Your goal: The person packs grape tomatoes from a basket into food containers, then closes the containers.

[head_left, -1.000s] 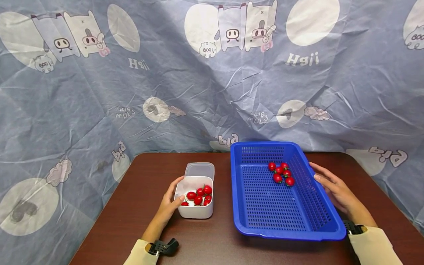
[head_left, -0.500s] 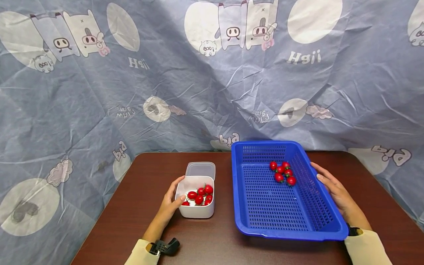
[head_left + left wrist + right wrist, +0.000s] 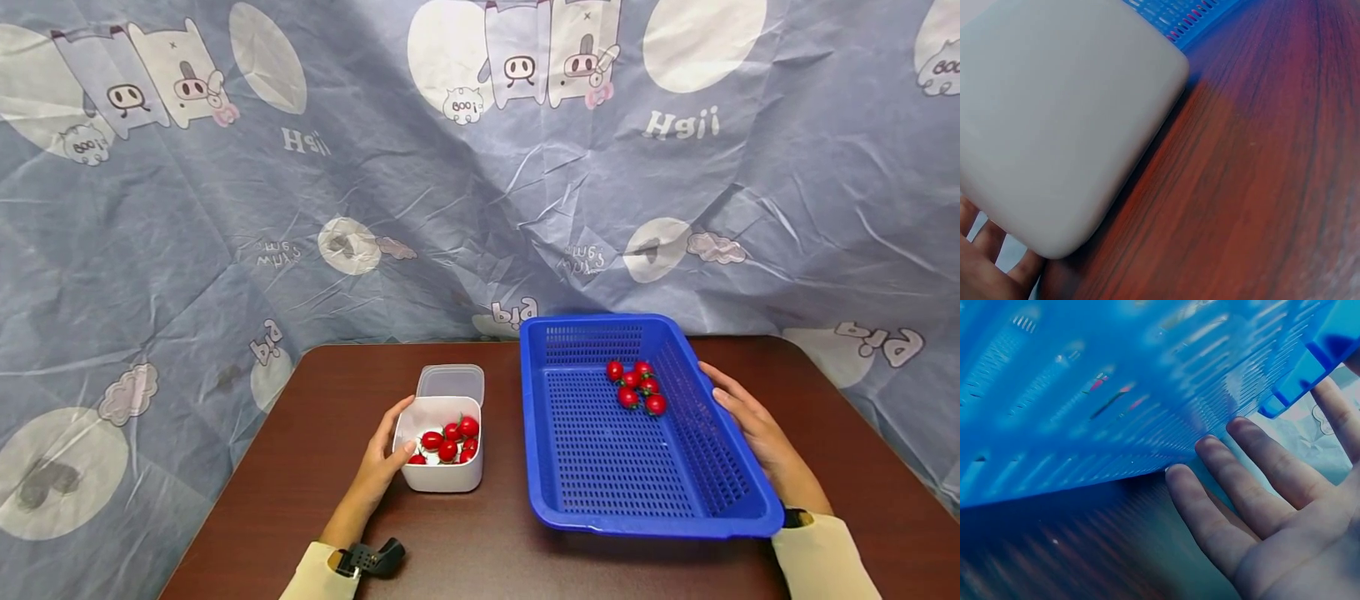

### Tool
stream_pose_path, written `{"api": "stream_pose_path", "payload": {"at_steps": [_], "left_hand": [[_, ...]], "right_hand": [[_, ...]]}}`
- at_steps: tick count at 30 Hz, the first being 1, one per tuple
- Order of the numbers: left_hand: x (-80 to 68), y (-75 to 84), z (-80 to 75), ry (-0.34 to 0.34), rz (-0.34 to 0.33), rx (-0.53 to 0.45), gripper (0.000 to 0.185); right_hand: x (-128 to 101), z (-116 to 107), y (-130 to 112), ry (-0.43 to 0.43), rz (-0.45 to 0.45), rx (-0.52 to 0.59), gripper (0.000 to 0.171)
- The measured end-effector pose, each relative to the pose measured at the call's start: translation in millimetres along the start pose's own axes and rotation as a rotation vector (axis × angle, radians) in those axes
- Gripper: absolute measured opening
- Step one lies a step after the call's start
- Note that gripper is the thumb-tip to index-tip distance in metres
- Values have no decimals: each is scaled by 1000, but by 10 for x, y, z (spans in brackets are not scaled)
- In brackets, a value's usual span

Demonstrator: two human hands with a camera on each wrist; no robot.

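At the left of the table, my left hand (image 3: 377, 460) holds the left side of a white plastic box (image 3: 442, 477), thumb at the near rim. Several cherry tomatoes (image 3: 447, 451) lie inside. In the left wrist view the box wall (image 3: 1066, 125) fills much of the picture, with bent fingers (image 3: 988, 240) beside its end. A large blue slotted basket (image 3: 611, 467) stands to the right, with several cherry tomatoes (image 3: 628, 398) towards its far right. My right hand (image 3: 765, 437) rests against its right side. In the right wrist view, extended fingers (image 3: 1241, 487) touch the outer wall (image 3: 1085, 431).
Behind the white box lies a translucent lid (image 3: 452, 383). The dark wooden table (image 3: 322, 417) ends at a patterned blue-grey cloth (image 3: 420, 183) hanging behind it. A strip of tabletop separates box and basket. Black wrist straps (image 3: 367, 560) sit at the sleeve cuffs.
My right forearm has drawn slightly in towards the basket while the fingers stay at its side. The head view has shifted a little. Box, basket and tomatoes keep their places.
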State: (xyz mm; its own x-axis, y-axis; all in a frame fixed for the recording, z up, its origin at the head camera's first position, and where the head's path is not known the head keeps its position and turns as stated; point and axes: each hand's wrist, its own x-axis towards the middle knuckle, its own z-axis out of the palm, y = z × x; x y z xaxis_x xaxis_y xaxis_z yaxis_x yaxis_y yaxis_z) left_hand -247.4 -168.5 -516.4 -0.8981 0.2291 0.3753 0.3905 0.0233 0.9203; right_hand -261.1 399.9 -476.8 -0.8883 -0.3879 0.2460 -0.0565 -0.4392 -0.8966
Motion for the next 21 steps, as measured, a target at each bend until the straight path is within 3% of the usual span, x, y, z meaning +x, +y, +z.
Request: {"api": "stream_pose_path", "payload": {"at_steps": [7, 13, 21], "left_hand": [[-7, 21, 13, -4, 16, 7, 65], [44, 64, -7, -9, 86, -5, 61], [99, 286, -89, -14, 136, 4, 59]], "right_hand": [[-14, 13, -28, -11, -7, 22, 52], [-29, 6, -42, -2, 0, 34, 52], [-27, 15, -5, 1, 24, 53, 52]]}}
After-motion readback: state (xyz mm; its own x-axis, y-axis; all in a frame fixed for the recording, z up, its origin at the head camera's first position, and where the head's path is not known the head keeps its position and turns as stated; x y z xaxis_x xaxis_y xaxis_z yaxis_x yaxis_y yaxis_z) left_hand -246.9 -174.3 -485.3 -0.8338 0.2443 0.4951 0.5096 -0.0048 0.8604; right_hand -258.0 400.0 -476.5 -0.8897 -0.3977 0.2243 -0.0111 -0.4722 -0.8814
